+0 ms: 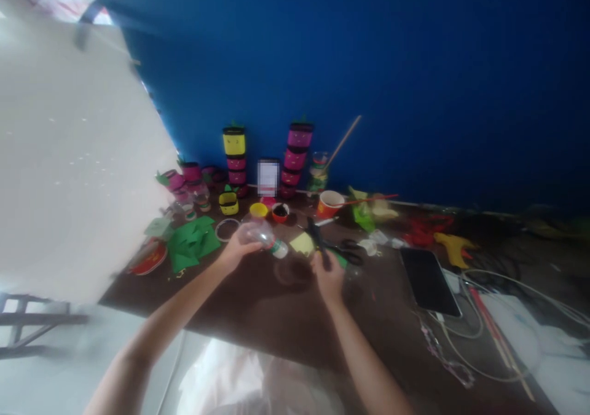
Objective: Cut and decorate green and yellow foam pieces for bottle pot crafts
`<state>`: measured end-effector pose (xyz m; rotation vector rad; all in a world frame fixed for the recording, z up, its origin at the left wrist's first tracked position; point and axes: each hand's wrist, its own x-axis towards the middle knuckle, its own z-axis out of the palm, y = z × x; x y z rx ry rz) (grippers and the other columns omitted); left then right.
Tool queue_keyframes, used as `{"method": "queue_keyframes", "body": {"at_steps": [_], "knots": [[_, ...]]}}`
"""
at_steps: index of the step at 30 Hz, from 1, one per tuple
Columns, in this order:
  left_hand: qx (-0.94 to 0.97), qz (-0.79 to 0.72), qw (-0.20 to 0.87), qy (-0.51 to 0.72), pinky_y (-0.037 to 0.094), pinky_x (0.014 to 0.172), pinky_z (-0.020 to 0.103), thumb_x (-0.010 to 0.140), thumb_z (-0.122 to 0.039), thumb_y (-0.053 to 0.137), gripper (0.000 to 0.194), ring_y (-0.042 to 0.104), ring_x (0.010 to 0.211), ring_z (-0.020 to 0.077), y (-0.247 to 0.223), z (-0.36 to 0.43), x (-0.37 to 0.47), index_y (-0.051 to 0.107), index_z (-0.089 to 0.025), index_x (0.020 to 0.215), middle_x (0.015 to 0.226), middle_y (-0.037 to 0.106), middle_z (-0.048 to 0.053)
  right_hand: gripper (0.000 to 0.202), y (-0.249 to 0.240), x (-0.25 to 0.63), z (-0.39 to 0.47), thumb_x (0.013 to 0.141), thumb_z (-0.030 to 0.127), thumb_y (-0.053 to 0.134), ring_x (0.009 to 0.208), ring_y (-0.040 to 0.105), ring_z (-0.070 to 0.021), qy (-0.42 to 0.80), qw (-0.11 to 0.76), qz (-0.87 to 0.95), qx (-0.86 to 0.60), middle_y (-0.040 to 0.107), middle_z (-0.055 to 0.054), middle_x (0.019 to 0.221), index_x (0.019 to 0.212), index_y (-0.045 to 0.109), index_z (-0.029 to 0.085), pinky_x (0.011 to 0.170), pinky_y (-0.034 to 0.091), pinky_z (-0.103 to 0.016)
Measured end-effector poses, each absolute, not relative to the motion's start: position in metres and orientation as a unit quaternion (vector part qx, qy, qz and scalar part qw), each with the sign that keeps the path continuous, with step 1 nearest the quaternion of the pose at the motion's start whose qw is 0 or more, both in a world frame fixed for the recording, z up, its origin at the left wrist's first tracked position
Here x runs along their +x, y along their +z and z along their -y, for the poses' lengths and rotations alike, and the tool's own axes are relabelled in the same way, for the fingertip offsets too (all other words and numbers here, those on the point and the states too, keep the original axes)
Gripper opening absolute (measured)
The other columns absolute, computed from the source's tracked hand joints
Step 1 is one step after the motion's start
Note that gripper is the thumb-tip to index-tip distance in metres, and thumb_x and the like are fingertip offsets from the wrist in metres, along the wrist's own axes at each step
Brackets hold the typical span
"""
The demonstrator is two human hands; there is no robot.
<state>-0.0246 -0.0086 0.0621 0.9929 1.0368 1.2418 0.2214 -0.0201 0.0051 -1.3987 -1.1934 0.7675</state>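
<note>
Above the brown table [258, 310], my left hand [242, 243] grips a clear plastic bottle piece [262, 233], whose white-capped end points right and toward me. To its right, my right hand [329, 270] is closed around a dark tool with a black and yellow handle [317, 237], tilted up to the left; blur hides its exact kind. A yellow paper piece [302, 243] lies between the two hands. Just right of the tool are black-handled scissors [348, 252] and a bit of green paper [340, 258], partly behind my right hand.
Stacked pink and yellow containers [235, 144] stand by the blue wall. Green paper [193, 241] and a red bowl [150, 257] are left. A paper cup [330, 204] sits behind; a black tablet [429, 281], cables and a yellow glue gun [454, 249] lie right.
</note>
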Motion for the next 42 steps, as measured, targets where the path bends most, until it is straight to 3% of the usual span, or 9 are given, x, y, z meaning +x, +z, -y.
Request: {"method": "queue_keyframes", "body": {"at_steps": [6, 11, 17, 23, 33, 38, 42], "knots": [[0.445, -0.506, 0.507, 0.537, 0.047, 0.084, 0.036, 0.05, -0.027, 0.081, 0.06, 0.06, 0.099, 0.0237, 0.033, 0.013, -0.001, 0.049, -0.021, 0.1, 0.105, 0.062, 0.006, 0.029, 0.004, 0.223, 0.016, 0.078, 0.041, 0.055, 0.046, 0.047, -0.0102, 0.334, 0.557, 0.489, -0.582, 0.053, 0.002, 0.056, 0.086, 0.057, 0.013, 0.046, 0.041, -0.022], [0.498, -0.514, 0.492, 0.496, 0.047, 0.085, 0.037, 0.053, -0.03, 0.08, 0.07, 0.058, 0.101, 0.0242, 0.013, 0.016, -0.001, 0.045, -0.021, 0.113, 0.111, 0.057, 0.009, 0.031, 0.005, 0.222, 0.013, 0.076, 0.042, 0.055, 0.045, 0.046, -0.0097, 0.338, 0.564, 0.468, -0.59, 0.052, 0.003, 0.054, 0.083, 0.058, 0.013, 0.044, 0.039, -0.022], [0.509, -0.451, 0.49, 0.545, 0.045, 0.087, 0.036, 0.057, -0.031, 0.077, 0.078, 0.053, 0.108, 0.0231, 0.012, 0.016, -0.008, 0.031, -0.025, 0.12, 0.12, 0.049, 0.009, 0.031, 0.006, 0.221, 0.013, 0.076, 0.043, 0.055, 0.044, 0.045, -0.0097, 0.338, 0.555, 0.475, -0.594, 0.051, 0.003, 0.053, 0.082, 0.058, 0.013, 0.043, 0.039, -0.021], [0.545, -0.457, 0.456, 0.535, 0.044, 0.085, 0.036, 0.06, -0.032, 0.075, 0.057, 0.055, 0.098, 0.0215, 0.022, 0.019, -0.013, 0.046, -0.022, 0.108, 0.113, 0.053, 0.008, 0.032, 0.002, 0.222, 0.012, 0.075, 0.044, 0.056, 0.045, 0.046, -0.0103, 0.328, 0.547, 0.486, -0.598, 0.053, 0.002, 0.055, 0.083, 0.058, 0.014, 0.044, 0.04, -0.022], [0.609, -0.517, 0.39, 0.457, 0.044, 0.082, 0.033, 0.063, -0.03, 0.071, 0.056, 0.057, 0.094, 0.0207, 0.04, 0.023, -0.032, 0.045, -0.021, 0.112, 0.108, 0.056, 0.007, 0.028, 0.0, 0.222, 0.012, 0.076, 0.042, 0.056, 0.045, 0.045, -0.0095, 0.328, 0.541, 0.494, -0.596, 0.053, 0.003, 0.054, 0.081, 0.058, 0.014, 0.044, 0.04, -0.021], [0.702, -0.571, 0.225, 0.362, 0.03, 0.099, 0.043, 0.053, -0.035, 0.075, 0.054, 0.046, 0.11, 0.0273, 0.041, 0.021, -0.046, 0.054, -0.022, 0.101, 0.113, 0.052, 0.006, 0.03, -0.004, 0.223, 0.012, 0.076, 0.042, 0.056, 0.044, 0.045, -0.0099, 0.342, 0.539, 0.49, -0.594, 0.053, 0.003, 0.053, 0.084, 0.059, 0.014, 0.043, 0.039, -0.021], [0.724, -0.6, 0.165, 0.296, 0.028, 0.098, 0.046, 0.052, -0.04, 0.075, 0.055, 0.042, 0.113, 0.0305, 0.036, 0.021, -0.043, 0.056, -0.023, 0.101, 0.119, 0.047, 0.007, 0.029, -0.005, 0.223, 0.012, 0.076, 0.041, 0.055, 0.045, 0.047, -0.0106, 0.333, 0.532, 0.502, -0.596, 0.053, 0.003, 0.054, 0.085, 0.059, 0.014, 0.044, 0.039, -0.021]]}}
